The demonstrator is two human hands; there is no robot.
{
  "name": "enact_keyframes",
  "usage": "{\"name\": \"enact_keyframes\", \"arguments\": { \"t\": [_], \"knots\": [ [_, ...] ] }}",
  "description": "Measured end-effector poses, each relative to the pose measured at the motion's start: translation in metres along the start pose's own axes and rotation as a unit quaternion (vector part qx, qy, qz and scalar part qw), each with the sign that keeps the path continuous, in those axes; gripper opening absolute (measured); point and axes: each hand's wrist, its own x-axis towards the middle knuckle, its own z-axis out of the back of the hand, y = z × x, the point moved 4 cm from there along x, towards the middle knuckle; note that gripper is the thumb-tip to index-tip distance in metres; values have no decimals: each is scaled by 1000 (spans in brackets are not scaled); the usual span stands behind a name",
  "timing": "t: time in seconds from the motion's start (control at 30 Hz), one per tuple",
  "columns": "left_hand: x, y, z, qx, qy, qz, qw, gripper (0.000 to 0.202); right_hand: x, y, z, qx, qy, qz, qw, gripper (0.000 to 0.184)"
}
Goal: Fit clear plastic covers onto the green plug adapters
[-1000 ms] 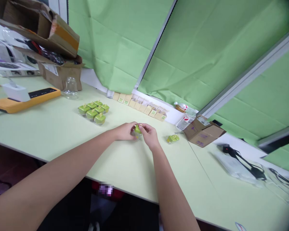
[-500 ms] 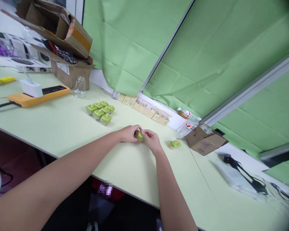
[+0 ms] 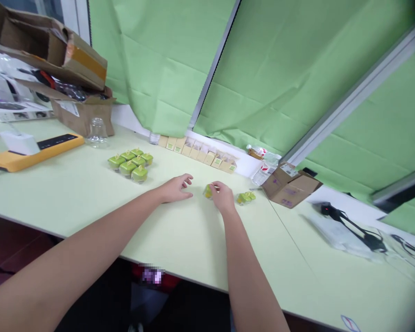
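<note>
I look down over a pale, smooth desk (image 3: 180, 240), its far edge running along a low white wall beneath creased green cloth (image 3: 173, 69). A seam crosses the desk toward its right end.

Along the far edge stands a row of small tan boxes (image 3: 198, 151), some with a green square on the front. To their right I see clear plastic bottles (image 3: 262, 175) and a cardboard box (image 3: 292, 186) tilted on the desk. At the far left corner, a torn, open carton (image 3: 88, 60) sits on a lower carton (image 3: 83, 115) stuffed with plastic-wrapped items; a clear ribbed cup (image 3: 97, 131) and an orange power strip (image 3: 55, 146) lie nearer.

My right hand (image 3: 222, 196) has its grip closed, thumb and fingers pinching the top of a small tub (image 3: 208, 191), see-through below with a green lid, over the middle of the desk; I cannot tell whether its base touches down. My left hand (image 3: 177, 188) is just beside it, fingers curled apart, grip wide and holding nothing.

Seven more tubs (image 3: 127, 168), squarish with rounded corners and looped lids, cluster left of centre; another small group (image 3: 244, 198) sits right of my right hand.
</note>
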Motion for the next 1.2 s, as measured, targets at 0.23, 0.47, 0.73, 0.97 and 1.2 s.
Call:
{"name": "enact_keyframes", "arguments": {
  "t": [0.23, 0.47, 0.73, 0.97, 1.2],
  "knots": [
    [-2, -2, 0, 48, 23, 1, 999, 56, 6, -35, 41, -247, -85, -89, 961, 27],
    [0, -1, -2, 66, 26, -12, 997, 53, 31, -39, 47, -405, -82, -84, 907, 34],
    [1, -3, -5, 79, 48, -21, 996, 51, 29, -65, 82, -331, -147, -227, 904, 36],
    [4, -5, -12, 92, 59, -38, 993, 44, 2, 3, 92, -224, -158, -133, 952, 28],
    [3, -28, 26, 220, -74, -93, 968, 24, -27, 96, 16, -174, 40, 63, 982, 21]
  ]
}}
